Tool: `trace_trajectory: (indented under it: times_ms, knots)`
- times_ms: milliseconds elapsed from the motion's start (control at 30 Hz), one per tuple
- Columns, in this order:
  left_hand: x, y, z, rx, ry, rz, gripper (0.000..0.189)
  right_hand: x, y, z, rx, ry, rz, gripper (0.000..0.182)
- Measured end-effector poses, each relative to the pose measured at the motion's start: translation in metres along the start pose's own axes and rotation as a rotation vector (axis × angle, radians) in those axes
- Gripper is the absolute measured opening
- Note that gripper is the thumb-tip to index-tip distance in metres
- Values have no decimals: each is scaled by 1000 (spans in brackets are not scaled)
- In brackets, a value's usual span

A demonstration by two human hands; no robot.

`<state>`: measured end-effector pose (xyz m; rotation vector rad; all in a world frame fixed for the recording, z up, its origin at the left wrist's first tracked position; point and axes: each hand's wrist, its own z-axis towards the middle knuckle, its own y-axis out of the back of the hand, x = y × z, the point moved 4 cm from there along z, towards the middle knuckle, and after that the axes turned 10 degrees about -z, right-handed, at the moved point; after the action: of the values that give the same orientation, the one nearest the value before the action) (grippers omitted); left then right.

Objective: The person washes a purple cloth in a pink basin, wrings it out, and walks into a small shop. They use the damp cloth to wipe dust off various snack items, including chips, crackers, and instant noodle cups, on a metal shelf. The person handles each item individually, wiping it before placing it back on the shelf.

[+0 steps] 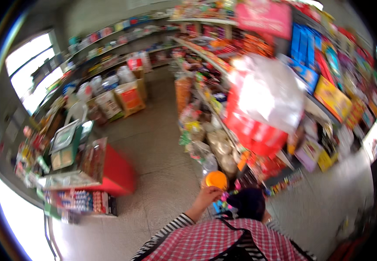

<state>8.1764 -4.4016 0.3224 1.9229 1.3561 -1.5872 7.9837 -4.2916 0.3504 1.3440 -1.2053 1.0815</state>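
Observation:
My left hand (210, 196) is at the lower middle, its fingers at the near edge of the round orange lid (216, 180) of a jar; whether it grips the lid is not plain. My right hand is mostly hidden behind a dark cloth-like item (249, 203); only a bit of the wrist (266, 216) shows beside it. Small bright pink and blue items (221, 206) lie between the two hands. Just beyond the jar, filled clear plastic bags (221, 143) sit at the foot of a shelf.
A large red and silver package (263, 101) stands out before crowded shelves at right. To the left are a red-sided counter (118, 171) with a glass case and a low rack of small goods (82, 202). Cardboard boxes (129, 98) with bags stand on the floor (156, 156) farther back.

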Motion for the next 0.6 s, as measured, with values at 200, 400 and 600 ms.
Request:
trace_trajectory:
  times_ms: [200, 400, 600]
  knots:
    - [15, -44, -4, -66, -11, 32, 21, 27, 48, -40, -111, 210, -199, 28]
    - [41, -123, -1, 60, 101, 295, 24, 13, 108, -117, -380, 298, -445, 27]
    - [67, -177, 2, 166, -114, 654, 36, 0, 148, -165, -662, 327, -780, 26]
